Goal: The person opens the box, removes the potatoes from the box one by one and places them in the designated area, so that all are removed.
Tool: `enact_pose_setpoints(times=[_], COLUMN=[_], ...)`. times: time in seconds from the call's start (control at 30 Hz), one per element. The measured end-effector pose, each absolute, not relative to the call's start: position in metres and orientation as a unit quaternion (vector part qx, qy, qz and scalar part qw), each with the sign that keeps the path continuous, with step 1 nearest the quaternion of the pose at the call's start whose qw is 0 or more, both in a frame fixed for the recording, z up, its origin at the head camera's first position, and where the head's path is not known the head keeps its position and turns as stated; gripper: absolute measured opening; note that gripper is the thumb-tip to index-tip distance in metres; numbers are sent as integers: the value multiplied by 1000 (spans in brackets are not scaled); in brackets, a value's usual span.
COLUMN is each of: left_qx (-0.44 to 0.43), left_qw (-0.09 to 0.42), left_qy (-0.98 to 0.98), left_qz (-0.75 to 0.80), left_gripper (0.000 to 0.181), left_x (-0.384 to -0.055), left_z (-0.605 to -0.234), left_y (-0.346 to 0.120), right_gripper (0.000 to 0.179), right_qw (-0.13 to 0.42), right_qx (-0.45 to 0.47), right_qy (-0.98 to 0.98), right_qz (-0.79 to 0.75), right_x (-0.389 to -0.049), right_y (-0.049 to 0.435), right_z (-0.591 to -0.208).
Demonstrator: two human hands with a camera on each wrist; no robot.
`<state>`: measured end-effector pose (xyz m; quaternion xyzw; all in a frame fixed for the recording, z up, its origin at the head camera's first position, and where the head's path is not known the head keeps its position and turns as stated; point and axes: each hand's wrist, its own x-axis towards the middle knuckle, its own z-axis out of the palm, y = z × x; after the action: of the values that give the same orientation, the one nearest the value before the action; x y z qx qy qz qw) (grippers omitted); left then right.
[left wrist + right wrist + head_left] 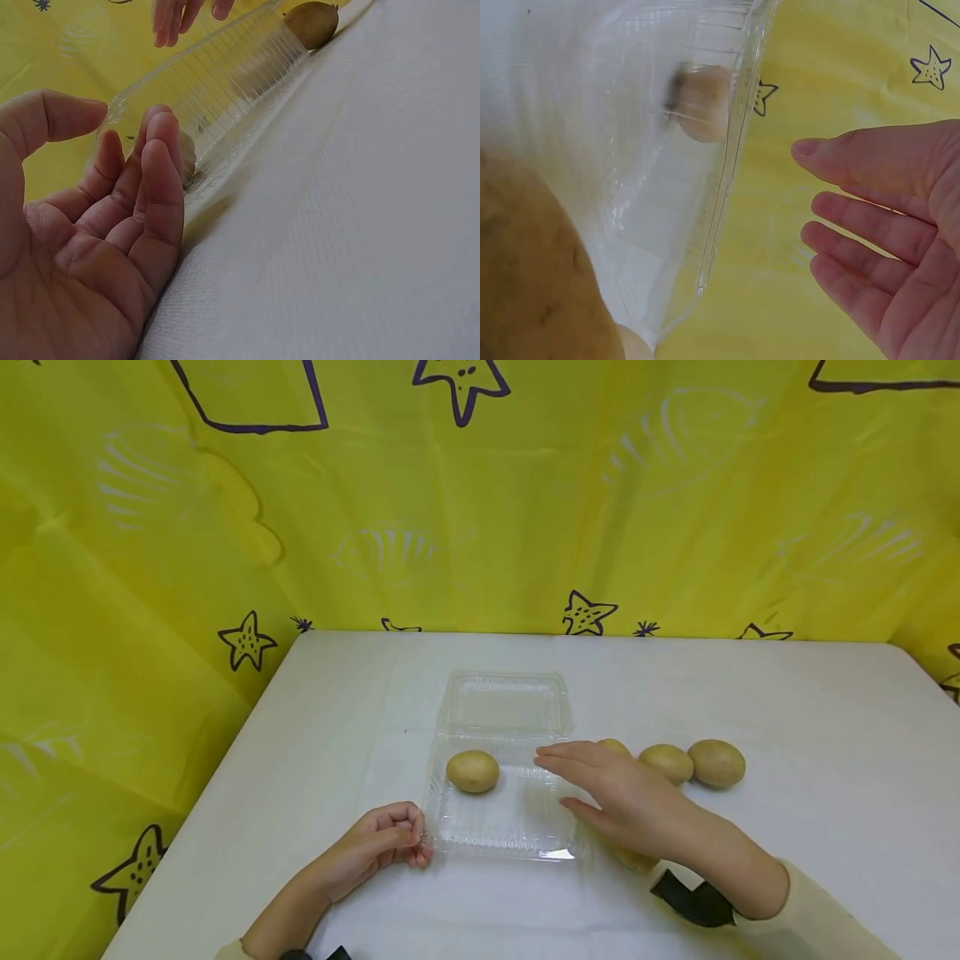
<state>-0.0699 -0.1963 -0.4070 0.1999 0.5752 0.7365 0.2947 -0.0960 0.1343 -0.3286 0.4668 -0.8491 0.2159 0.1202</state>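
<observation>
A clear plastic clamshell container [504, 852] lies opened flat on the white table, its lid [504, 681] folded back away from me. One potato [473, 772] sits in its base, toward the left. My left hand [382, 839] pinches the container's near-left edge between thumb and curled fingers; the left wrist view shows the thumb [75, 116] at the rim. Held over the base's right side, my right hand [622, 789] has its fingers extended and holds nothing. In the right wrist view that hand [892, 232] is apart from the container wall [731, 150].
Right of the container are several more potatoes: two side by side, one potato [666, 763] touching another potato [717, 764], and others partly hidden by my right hand, including a near potato [637, 860]. A yellow patterned curtain [480, 510] borders the white table [825, 827].
</observation>
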Motion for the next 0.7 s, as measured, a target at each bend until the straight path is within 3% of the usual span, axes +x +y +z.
enact_pose_setpoints(times=[0.7], left_qx=[200], left_qw=[300], left_qy=[577], left_qz=[733], left_gripper=[10], left_x=[-70], left_z=[-407], left_y=[-197], right_gripper=[41], right_qw=[65], right_qx=[489], right_qy=[-839], right_qz=[229], right_x=[-116], right_y=[90], right_z=[-338])
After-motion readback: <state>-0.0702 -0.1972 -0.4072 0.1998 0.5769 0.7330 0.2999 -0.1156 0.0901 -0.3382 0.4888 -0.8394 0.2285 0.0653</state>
